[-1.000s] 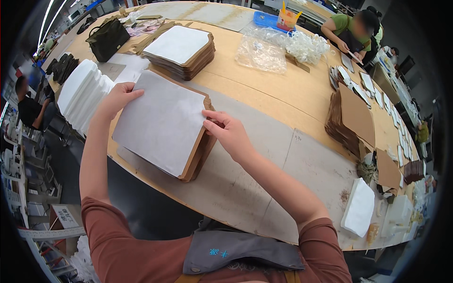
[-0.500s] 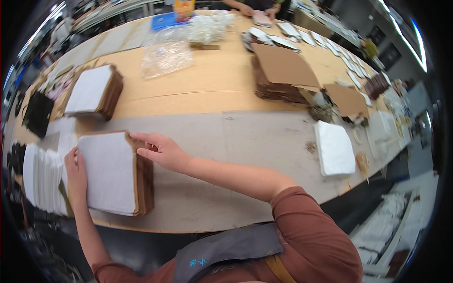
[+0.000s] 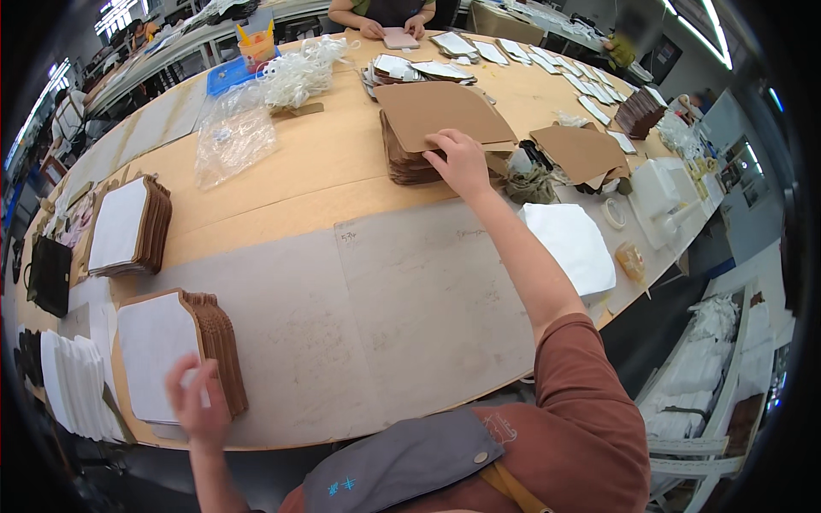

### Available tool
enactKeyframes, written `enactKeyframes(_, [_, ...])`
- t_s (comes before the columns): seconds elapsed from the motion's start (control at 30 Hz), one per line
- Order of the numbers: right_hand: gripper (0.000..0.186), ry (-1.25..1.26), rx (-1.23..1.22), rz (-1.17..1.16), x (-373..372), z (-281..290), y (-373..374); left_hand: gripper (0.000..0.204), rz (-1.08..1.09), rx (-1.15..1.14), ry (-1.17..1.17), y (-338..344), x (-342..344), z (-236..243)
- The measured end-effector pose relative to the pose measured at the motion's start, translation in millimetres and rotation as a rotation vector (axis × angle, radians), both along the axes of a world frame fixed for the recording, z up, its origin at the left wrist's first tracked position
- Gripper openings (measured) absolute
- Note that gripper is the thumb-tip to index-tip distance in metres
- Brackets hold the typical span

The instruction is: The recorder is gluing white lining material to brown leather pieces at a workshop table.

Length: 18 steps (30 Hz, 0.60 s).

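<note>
At the near left lies a stack of brown sheets [image 3: 224,359] topped by a white sheet [image 3: 154,342]. My left hand [image 3: 202,402], a little blurred, hovers over that white sheet's near right corner, fingers apart and holding nothing. Across the table, my right hand [image 3: 462,162] is at the near edge of a brown sheet [image 3: 445,115], which lies on top of another brown stack [image 3: 406,158]. Its fingers rest over the edge and its thumb is close beneath, pinching it; the thumb's contact is partly hidden.
Another white-topped brown stack [image 3: 124,227] stands farther left, near a black bag [image 3: 50,275]. White sheets [image 3: 73,385] lie left of the near stack. A white pile [image 3: 564,248] sits beside my right forearm. A person's hands [image 3: 393,30] work on a pink piece at the far side.
My right hand has left the near stack and moved far right to the brown sheet. My left hand has let go of the stack's left edge and lifted rightward. The view has shifted.
</note>
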State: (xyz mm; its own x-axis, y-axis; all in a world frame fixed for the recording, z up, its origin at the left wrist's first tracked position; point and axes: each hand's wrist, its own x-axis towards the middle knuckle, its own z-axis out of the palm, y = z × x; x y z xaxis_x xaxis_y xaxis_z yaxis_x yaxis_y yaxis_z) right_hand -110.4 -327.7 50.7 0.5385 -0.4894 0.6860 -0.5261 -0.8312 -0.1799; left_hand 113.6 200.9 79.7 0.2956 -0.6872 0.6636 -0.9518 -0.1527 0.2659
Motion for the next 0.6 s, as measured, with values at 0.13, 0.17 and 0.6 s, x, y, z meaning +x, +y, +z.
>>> enactKeyframes(0.13, [0.015,-0.004,-0.031,0.067,-6.9,0.4,-22.2,0.03,-0.26,0.125,0.127,-61.6,-63.8,-28.3])
enactKeyframes(0.17, [0.012,0.002,-0.099,0.104,-6.3,2.3,-25.6,0.029,-0.313,0.149,0.205,-73.6,-79.8,-32.8])
enactKeyframes(0.6, [0.016,-0.185,0.246,0.151,-30.9,53.2,-63.2,0.02,-0.432,0.309,0.465,-126.6,-135.3,-83.9])
